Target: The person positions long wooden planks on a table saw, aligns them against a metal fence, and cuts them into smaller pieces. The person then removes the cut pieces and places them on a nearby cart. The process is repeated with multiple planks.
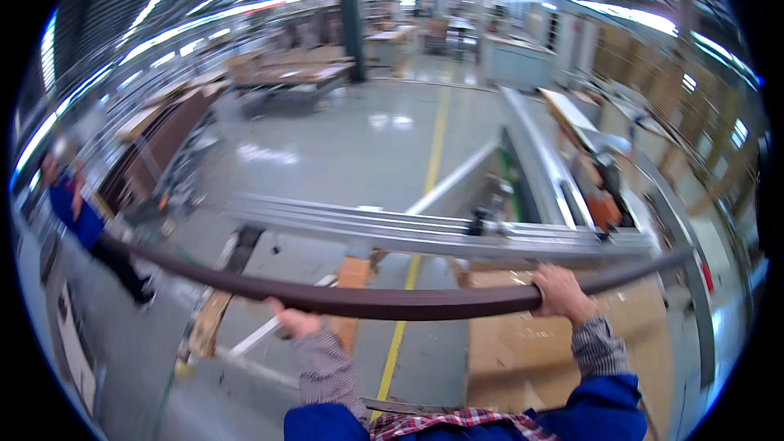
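A long dark brown bar (408, 304), perhaps a profile or rail, lies crosswise in front of me and looks bowed in the fisheye picture. From above, my right hand (563, 292) wraps its fingers over the bar right of its middle. At the bar's lower edge, left of the middle, my left hand (296, 320) supports it; its fingers are partly hidden by the bar. Both ends of the bar stretch well past my hands, the left one toward a person in blue (75, 206).
Beyond the bar runs a metal frame with silver rails (392, 224). Brown cardboard (523, 351) lies below my right arm. A yellow line (394, 351) crosses the grey floor. Long brown panels (167, 147) stand at the left; a dark column (349, 16) rises behind.
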A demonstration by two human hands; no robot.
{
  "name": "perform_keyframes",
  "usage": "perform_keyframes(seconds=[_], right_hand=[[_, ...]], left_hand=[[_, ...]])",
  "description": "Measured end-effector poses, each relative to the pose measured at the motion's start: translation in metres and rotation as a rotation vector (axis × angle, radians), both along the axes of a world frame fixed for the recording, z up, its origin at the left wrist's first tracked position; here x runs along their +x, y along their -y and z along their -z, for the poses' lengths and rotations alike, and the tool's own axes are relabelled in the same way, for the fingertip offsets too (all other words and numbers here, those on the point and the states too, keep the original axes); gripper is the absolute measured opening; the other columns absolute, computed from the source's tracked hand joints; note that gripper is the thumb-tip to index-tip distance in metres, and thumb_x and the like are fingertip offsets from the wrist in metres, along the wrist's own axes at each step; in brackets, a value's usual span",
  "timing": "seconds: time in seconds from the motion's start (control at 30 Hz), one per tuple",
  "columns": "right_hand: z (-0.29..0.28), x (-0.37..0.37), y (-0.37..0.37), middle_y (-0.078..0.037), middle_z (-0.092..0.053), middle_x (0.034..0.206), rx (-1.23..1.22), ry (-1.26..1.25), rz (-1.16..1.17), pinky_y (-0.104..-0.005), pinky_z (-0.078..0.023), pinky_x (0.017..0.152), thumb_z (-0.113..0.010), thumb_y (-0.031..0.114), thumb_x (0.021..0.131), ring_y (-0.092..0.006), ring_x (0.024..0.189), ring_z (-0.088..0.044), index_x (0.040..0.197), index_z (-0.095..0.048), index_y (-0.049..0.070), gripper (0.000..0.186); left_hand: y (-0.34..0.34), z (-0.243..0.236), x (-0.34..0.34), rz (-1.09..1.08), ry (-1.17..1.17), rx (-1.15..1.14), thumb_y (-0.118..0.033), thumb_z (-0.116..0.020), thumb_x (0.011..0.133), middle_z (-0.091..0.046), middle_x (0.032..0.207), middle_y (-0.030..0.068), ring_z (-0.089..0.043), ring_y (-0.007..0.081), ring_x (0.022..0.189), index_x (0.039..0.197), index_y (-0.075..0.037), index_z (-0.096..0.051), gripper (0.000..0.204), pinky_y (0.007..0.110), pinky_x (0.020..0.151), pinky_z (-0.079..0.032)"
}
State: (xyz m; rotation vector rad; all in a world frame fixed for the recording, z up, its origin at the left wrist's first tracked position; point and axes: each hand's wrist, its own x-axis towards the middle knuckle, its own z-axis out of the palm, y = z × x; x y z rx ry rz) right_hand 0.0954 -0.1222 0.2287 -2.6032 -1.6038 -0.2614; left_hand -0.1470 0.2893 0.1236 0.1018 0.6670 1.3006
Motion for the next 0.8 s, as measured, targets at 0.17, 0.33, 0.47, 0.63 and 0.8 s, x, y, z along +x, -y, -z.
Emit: perform_keyframes(seconds=[0.17,0.33,0.47,0.63,0.8], right_hand=[[-0.084,-0.037,0.007,-0.007,-0.054,0.085,0.209,0.353,-0.029,-0.0339,-0.045,0.072,-0.065,0.017,0.068,-0.0226,0.082,-0.058,0.083,-0.052,0.008,0.022],[-0.148,-0.044,0.001,-0.005,-0.050,0.078,0.540,0.703,-0.172,-0.0341,-0.044,0.066,-0.065,0.013,0.066,-0.0226,0.075,-0.055,0.081,-0.050,0.010,0.022],[-0.183,-0.019,-0.011,-0.006,-0.049,0.078,0.776,0.849,-0.263,-0.0347,-0.043,0.067,-0.066,0.013,0.066,-0.0241,0.074,-0.054,0.083,-0.049,0.010,0.025],[-0.214,0.011,-0.062,-0.011,-0.052,0.090,0.913,0.732,-0.286,-0.0401,-0.042,0.079,-0.077,0.023,0.062,-0.0306,0.087,-0.053,0.092,-0.048,0.009,0.044],[-0.272,-0.072,-0.139,-0.010,-0.057,0.090,0.906,0.681,-0.571,-0.0414,-0.043,0.086,-0.076,0.048,0.065,-0.0272,0.090,-0.056,0.095,-0.057,0.006,0.055]], left_hand=[[-0.019,-0.038,-0.083,-0.233,0.151,0.402,-0.034,-0.049,0.088,-0.062,0.104,0.0160,-0.060,0.0301,0.098,0.110,0.001,-0.058,0.043,0.048,0.092,-0.045],[-0.013,-0.087,-0.092,-0.173,-0.048,0.549,-0.035,-0.054,0.084,-0.059,0.108,0.0161,-0.058,0.0300,0.100,0.114,0.000,-0.054,0.047,0.046,0.092,-0.045],[-0.006,-0.126,-0.076,-0.035,-0.109,0.676,-0.036,-0.058,0.080,-0.057,0.110,0.0163,-0.057,0.0299,0.101,0.116,0.000,-0.051,0.052,0.045,0.092,-0.045],[-0.007,-0.184,-0.057,0.091,-0.270,0.952,-0.037,-0.063,0.076,-0.054,0.113,0.0164,-0.056,0.0298,0.103,0.120,0.000,-0.047,0.060,0.044,0.093,-0.044],[-0.005,-0.279,-0.049,0.095,-0.504,1.379,-0.038,-0.068,0.071,-0.052,0.117,0.0166,-0.055,0.0297,0.105,0.123,0.000,-0.043,0.069,0.042,0.093,-0.044]])
